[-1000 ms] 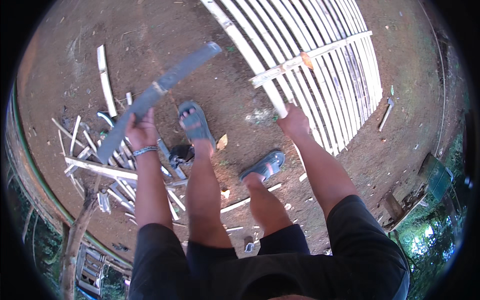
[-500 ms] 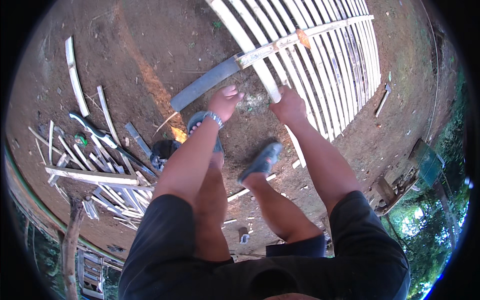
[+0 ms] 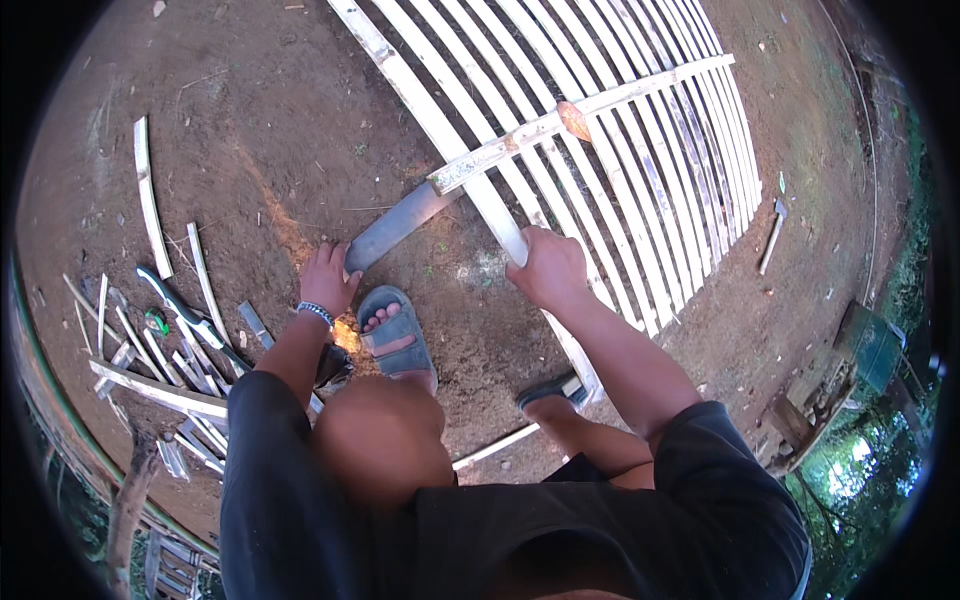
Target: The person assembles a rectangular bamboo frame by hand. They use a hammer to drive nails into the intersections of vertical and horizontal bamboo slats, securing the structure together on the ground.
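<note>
Left hand (image 3: 325, 275) fist-closed on the machete (image 3: 400, 225) handle, blade tip at the slat panel's (image 3: 640, 150) near corner; right hand (image 3: 548, 268) clamps the edge slat (image 3: 470, 170), steadying it.

machete handle (image 3: 345, 268) hidden inside left hand (image 3: 326, 277), slat end (image 3: 513, 247) covered by right hand (image 3: 548, 268), right foot (image 3: 552, 398) half behind forearm

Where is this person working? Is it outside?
Yes, most likely an outdoor yard used for bamboo or wood work. The ground is bare dirt, a panel of pale slats lies flat on it, and cut strips are scattered about. The left hand holds a long blade; the right hand grips a slat.
</note>
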Demonstrator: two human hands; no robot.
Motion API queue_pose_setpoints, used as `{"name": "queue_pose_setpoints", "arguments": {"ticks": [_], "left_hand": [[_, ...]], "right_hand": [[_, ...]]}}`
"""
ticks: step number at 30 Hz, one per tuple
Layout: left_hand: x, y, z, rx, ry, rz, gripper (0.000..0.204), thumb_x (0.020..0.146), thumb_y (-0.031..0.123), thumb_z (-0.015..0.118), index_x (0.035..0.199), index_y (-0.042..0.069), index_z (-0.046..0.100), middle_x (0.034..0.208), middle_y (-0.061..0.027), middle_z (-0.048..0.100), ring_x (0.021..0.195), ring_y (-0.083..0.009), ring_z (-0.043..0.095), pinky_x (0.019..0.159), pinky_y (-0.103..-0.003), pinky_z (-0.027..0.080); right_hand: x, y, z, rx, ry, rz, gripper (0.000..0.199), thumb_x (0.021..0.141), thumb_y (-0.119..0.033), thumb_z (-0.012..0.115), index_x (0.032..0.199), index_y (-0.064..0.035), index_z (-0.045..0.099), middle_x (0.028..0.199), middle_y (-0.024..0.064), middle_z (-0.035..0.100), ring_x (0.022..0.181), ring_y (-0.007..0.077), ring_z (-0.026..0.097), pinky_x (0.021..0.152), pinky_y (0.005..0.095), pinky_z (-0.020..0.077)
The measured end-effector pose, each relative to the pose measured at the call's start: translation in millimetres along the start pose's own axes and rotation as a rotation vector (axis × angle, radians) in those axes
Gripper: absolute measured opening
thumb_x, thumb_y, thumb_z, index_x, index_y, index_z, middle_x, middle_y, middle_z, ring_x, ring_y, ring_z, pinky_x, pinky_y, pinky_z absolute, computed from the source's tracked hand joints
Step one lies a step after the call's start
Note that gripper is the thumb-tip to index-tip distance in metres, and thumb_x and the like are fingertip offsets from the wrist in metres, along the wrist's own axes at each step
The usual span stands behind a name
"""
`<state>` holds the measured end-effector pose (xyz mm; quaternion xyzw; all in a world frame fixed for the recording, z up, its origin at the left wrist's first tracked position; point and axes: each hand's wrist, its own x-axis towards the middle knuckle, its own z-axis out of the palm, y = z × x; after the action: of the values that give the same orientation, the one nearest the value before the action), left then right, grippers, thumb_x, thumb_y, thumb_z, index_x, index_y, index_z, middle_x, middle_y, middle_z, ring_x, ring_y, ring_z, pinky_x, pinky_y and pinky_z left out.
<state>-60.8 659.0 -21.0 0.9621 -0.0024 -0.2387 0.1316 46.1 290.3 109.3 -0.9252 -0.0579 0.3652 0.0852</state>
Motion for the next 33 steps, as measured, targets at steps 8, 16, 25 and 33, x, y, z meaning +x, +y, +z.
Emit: {"name": "queue_pose_setpoints", "arguments": {"ticks": [8, 16, 25, 33], "left_hand": [[-3.6, 19.9, -1.7, 0.063, 0.110, 0.035, 0.064, 0.078, 0.034, 0.083, 0.130, 0.006, 0.058, 0.119, -0.0162, 0.059, 0.115, -0.0370, 0.059, 0.099, -0.048, 0.049], [-1.6, 20.9, -7.4, -0.162, 0.046, -0.072, 0.040, 0.085, 0.023, 0.079, 0.113, 0.006, 0.058, 0.112, -0.0191, 0.064, 0.108, -0.0420, 0.063, 0.092, -0.051, 0.051], [12.3, 37.8, 0.5, -0.640, 0.089, 0.005, 0.045, 0.095, 0.023, 0.069, 0.133, 0.002, 0.061, 0.118, -0.0242, 0.070, 0.112, -0.0406, 0.068, 0.099, -0.045, 0.052], [85.0, 98.0, -33.7, -0.580, 0.098, 0.102, 0.062, 0.082, 0.032, 0.084, 0.129, 0.000, 0.063, 0.119, -0.0244, 0.070, 0.111, -0.0395, 0.068, 0.099, -0.043, 0.053]], "right_hand": [[8.2, 18.8, 23.4, 0.039, 0.113, -0.108, 0.043, 0.082, -0.035, 0.079, 0.107, -0.0026, 0.068, 0.095, 0.0159, 0.075, 0.088, 0.0313, 0.074, 0.085, 0.0412, 0.0570], [6.9, 19.4, 19.6, 0.014, 0.067, -0.148, 0.042, 0.082, -0.036, 0.078, 0.106, -0.0029, 0.068, 0.101, 0.0157, 0.074, 0.094, 0.0308, 0.074, 0.086, 0.0423, 0.0562], [0.4, 20.4, 22.3, 0.029, 0.087, -0.104, 0.044, 0.084, -0.035, 0.076, 0.111, -0.0013, 0.066, 0.106, 0.0172, 0.074, 0.098, 0.0312, 0.073, 0.088, 0.0431, 0.0562], [-0.2, 13.5, 23.1, 0.000, 0.078, -0.059, 0.045, 0.084, -0.034, 0.076, 0.112, -0.0010, 0.066, 0.108, 0.0175, 0.073, 0.102, 0.0306, 0.073, 0.090, 0.0424, 0.0561]]}}
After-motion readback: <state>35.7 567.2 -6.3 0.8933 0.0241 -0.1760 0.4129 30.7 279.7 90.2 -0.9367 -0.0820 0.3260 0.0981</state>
